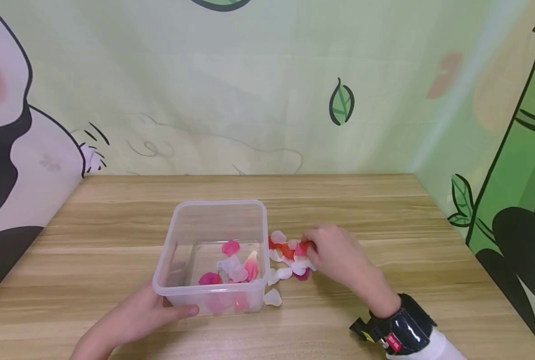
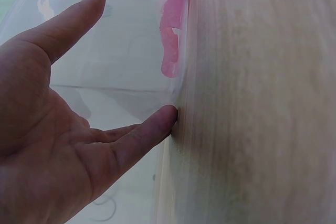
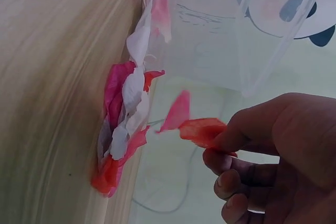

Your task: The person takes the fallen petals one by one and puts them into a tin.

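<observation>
Head view: a clear plastic rectangular box [image 1: 211, 288], lidless, stands on a wood-grain table [image 1: 339, 200], holding several loose pink, white and red petals [image 1: 230, 247], apparently of thin fabric, on its floor. The left hand [image 1: 146, 312] is at the box's near left corner, thumb laid along the front wall. Just beside the box's right wall lies a mixed pile of red, white and magenta petals [image 1: 287, 251], with one white petal [image 1: 273, 298] apart from it, nearer the viewer. The right hand [image 1: 337, 252] reaches over the pile's right edge. A black wrist strap [image 1: 409, 325] carries a small red label [image 1: 393, 342]; its marking is too small to read, and no other writing or brand was found. Left wrist view: the thumb stands spread from the fairly straight fingers, one fingertip touching the box's bottom edge. Right wrist view: thumb and forefinger pinch an orange-red petal [image 3: 202, 131], clear of the pile; a pink petal [image 3: 178, 109] shows against it, whether caught along with it cannot be told. Judged step: gathering petals from the pile into the box. The next move would call for carrying the pinched petal over the rim and releasing it inside.
</observation>
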`<state>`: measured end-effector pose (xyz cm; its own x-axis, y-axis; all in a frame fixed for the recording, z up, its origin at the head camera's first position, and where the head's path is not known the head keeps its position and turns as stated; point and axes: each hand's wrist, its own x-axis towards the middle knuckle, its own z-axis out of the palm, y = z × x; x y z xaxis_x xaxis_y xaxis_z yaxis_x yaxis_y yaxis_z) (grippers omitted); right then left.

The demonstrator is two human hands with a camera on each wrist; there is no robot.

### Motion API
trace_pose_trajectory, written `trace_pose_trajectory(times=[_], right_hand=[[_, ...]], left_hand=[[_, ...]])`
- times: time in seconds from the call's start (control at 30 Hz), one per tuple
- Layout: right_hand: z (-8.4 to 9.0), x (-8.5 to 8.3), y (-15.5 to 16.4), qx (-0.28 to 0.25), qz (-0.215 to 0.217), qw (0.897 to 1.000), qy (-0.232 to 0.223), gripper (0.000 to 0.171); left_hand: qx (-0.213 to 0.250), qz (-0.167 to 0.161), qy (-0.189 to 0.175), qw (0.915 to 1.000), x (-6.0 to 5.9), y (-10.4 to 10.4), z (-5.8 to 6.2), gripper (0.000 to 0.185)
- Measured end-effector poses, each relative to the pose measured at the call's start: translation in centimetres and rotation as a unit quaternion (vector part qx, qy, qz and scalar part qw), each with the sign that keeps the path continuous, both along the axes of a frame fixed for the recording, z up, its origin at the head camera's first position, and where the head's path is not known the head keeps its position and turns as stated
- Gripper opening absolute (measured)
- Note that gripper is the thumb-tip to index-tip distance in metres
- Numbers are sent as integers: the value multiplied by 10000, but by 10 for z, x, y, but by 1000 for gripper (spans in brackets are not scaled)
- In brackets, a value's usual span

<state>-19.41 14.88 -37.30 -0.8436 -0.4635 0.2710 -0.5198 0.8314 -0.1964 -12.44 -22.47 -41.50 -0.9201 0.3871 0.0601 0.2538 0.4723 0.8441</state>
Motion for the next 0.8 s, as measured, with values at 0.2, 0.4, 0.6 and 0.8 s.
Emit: trace_pose_trajectory(times=[0.2,0.4,0.6,0.8], right_hand=[[1,0,1,-282,-164,9994,90,8],[3,0,0,-478,-89,9988,91,11],[5,3,-1,-61,7,9997,-217,10],[3,3,-1,-20,-48,9997,-259,13]], left_hand=[[-37,7,19,10000,0,0,0,128],[-63,33,137,9999,0,1,0,129],[1,-47,40,10000,1,-1,0,126],[-75,13,59,10000,1,0,0,128]])
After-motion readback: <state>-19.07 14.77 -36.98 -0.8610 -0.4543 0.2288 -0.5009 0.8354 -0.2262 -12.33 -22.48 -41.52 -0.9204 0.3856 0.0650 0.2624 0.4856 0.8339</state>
